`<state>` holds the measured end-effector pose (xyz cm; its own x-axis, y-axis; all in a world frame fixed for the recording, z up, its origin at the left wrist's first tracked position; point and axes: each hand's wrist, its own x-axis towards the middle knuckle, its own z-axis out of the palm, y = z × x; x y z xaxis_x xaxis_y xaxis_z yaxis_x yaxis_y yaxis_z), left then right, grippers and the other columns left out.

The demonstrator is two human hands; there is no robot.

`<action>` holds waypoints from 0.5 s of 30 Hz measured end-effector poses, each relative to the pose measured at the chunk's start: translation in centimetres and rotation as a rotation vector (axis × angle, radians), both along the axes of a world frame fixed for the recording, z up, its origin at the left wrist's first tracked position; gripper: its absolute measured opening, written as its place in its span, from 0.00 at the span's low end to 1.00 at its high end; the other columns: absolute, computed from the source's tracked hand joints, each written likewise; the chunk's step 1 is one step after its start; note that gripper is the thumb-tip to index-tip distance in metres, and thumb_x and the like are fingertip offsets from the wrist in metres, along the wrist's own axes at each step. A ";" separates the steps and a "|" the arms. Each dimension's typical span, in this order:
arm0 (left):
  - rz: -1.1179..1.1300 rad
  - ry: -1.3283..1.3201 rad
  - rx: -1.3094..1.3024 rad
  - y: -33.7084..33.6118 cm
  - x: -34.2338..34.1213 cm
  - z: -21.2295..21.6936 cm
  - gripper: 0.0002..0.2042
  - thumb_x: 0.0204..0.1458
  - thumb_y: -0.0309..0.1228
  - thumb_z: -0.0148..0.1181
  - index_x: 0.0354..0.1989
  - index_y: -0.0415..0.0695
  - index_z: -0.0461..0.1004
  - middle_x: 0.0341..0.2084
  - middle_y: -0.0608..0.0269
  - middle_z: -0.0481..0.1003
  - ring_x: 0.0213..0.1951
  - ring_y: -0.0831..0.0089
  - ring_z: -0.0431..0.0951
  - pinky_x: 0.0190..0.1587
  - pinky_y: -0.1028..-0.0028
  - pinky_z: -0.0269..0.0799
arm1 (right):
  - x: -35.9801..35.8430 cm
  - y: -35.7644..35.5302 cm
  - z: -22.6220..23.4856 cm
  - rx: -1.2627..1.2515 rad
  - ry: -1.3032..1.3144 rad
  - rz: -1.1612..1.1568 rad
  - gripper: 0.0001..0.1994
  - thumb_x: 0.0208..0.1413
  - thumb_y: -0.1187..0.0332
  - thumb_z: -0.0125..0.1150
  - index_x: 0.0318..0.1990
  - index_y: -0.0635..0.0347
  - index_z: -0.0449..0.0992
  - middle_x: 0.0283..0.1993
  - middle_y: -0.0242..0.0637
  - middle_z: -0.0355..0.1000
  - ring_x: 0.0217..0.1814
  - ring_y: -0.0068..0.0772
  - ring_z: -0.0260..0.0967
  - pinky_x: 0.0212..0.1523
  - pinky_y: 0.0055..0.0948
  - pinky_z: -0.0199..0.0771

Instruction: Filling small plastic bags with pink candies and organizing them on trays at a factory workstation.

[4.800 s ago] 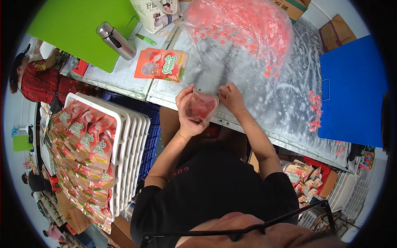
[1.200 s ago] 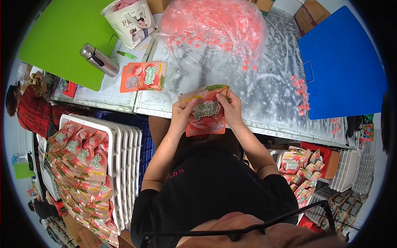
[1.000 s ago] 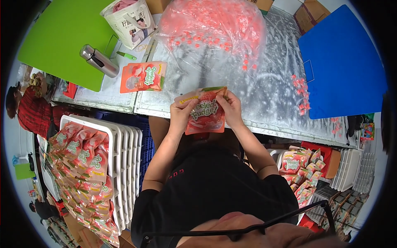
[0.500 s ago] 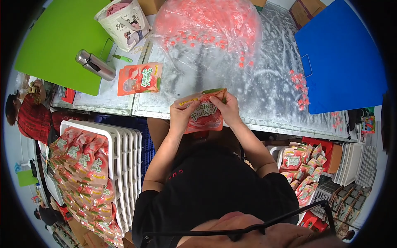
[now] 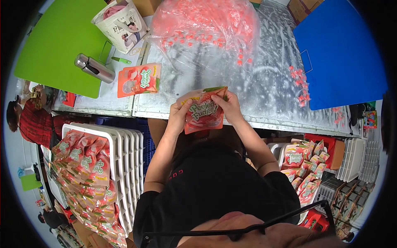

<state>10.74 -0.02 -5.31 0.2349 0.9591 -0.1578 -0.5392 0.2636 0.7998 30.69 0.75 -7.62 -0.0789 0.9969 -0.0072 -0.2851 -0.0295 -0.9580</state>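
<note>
Both hands hold one red and pink candy pouch (image 5: 204, 113) upright at the front edge of the table. My left hand (image 5: 180, 113) pinches its upper left side, thumb on the printed face. On the upper right side, my right hand (image 5: 230, 108) grips it with the thumb near the top corner. The fingers behind the pouch are hidden. Flat on the table to the left lie similar pouches (image 5: 139, 80). Beyond my hands rests a large clear plastic bag (image 5: 206, 25) of small red wrapped candies.
A steel flask (image 5: 95, 68), a green-handled knife (image 5: 121, 60) and a white bag (image 5: 120, 29) stand or lie at the left. Stacked white trays (image 5: 128, 165) hold filled pouches; more pouches (image 5: 304, 165) are at the right. A blue board (image 5: 339, 58) covers the table's right side.
The pouch has turned slightly, its printed face now showing more fully between my thumbs. Both hands keep their hold, nearly in place. The whole view has shifted a little.
</note>
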 end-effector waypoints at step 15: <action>0.055 0.299 0.234 0.4 0.7 0.1 0.11 0.56 0.21 0.63 0.47 0.33 0.79 0.39 0.60 0.81 0.38 0.81 0.78 0.43 0.80 0.74 | -0.5 -0.4 -0.1 0.056 -0.091 -0.005 0.07 0.61 0.74 0.61 0.44 0.67 0.77 0.39 0.32 0.79 0.39 0.16 0.72 0.42 0.20 0.73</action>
<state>11.41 0.34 -5.21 0.1584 0.9873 0.0129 -0.2814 0.0326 0.9590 30.24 0.33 -7.76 -0.0752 0.9963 0.0414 -0.1971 0.0259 -0.9800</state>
